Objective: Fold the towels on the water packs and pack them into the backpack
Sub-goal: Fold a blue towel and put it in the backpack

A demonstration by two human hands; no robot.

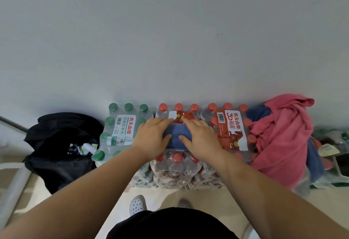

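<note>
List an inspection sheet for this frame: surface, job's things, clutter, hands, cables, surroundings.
Surface: water packs side by side against the wall: green-capped pack left, middle red-capped pack, right red-capped pack.
Job's things: folded blue towel on the middle red-capped pack; pink towel heaped at the right with other blue towels; black backpack on the floor at the left, mouth open.
Clutter: pale items in the backpack's mouth, too small to identify.
Hands: left hand and right hand both lie flat on the blue towel.
Cables: nothing seen.
Surroundings: plain grey wall, pale floor, white clogs.
</note>
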